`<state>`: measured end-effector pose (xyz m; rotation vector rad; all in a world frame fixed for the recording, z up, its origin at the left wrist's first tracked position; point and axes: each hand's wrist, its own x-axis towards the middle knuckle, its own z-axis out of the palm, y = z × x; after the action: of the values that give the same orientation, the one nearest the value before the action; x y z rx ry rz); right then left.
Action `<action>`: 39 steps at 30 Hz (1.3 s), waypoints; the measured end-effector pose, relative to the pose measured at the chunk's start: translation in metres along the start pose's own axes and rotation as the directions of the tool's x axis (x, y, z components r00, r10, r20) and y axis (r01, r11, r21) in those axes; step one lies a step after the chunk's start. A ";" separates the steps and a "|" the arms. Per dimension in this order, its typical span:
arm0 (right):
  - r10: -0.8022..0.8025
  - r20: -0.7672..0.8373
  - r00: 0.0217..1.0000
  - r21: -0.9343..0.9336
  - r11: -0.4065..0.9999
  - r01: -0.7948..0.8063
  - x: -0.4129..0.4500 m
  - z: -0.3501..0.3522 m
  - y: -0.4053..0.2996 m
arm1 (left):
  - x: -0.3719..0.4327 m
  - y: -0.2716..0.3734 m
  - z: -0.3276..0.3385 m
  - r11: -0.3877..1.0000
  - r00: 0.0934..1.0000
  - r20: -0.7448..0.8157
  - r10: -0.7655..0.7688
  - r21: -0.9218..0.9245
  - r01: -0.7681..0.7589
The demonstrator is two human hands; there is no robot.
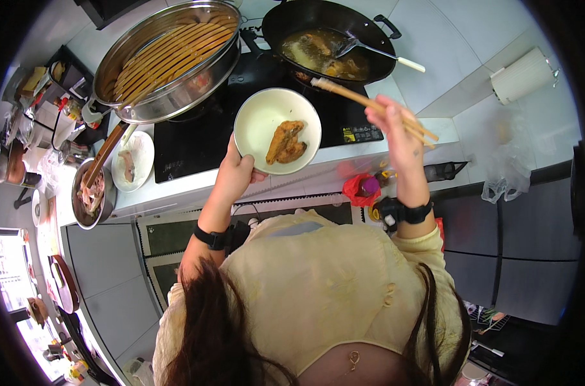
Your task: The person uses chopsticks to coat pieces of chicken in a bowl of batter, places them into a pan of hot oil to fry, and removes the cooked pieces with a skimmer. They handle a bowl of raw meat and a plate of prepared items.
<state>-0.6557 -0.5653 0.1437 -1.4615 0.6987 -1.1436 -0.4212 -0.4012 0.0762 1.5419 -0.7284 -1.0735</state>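
My left hand (pixel 239 169) grips the rim of a cream-coloured bowl (pixel 256 116), tilted so that its inside shows. Browned fried pieces of food (pixel 286 144) lie against its lower right side. In my right hand (pixel 398 125) is a pair of wooden chopsticks (pixel 360 99), their tips pointing left above the front edge of a black wok (pixel 285 21). Oil bubbles in the wok around frying pieces (pixel 317 44). A metal spatula (pixel 369 47) with a pale handle leans across the wok's right rim.
A large metal steamer (pixel 176 103) with a wooden slatted rack stands left on the black cooktop (pixel 268 72). Beside it are a white plate (pixel 143 169) with one coated piece and a metal bowl (pixel 106 202) of raw meat. A paper towel roll (pixel 524 75) hangs at right.
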 end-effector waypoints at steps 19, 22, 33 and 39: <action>-0.007 0.226 0.974 0.014 1.000 0.004 -0.049 0.033 0.063 | 0.011 0.004 0.011 0.998 0.996 0.070 0.063 0.011 -0.064; 0.051 0.348 0.936 -0.179 0.984 0.012 -0.047 0.035 0.055 | 0.011 0.002 0.013 0.998 0.995 0.078 0.059 0.003 -0.059; -0.074 0.376 0.924 -0.171 0.974 0.148 -0.051 0.039 0.040 | 0.013 0.005 0.012 0.997 0.995 0.072 0.063 0.029 -0.065; -0.159 0.218 0.963 0.059 0.987 0.150 -0.046 0.022 0.017 | 0.018 0.002 0.006 0.999 0.998 0.042 0.042 0.004 -0.042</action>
<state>-0.6495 -0.5194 0.1162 -1.6002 0.4085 -1.0837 -0.4190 -0.4204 0.0737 1.5053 -0.7892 -1.0762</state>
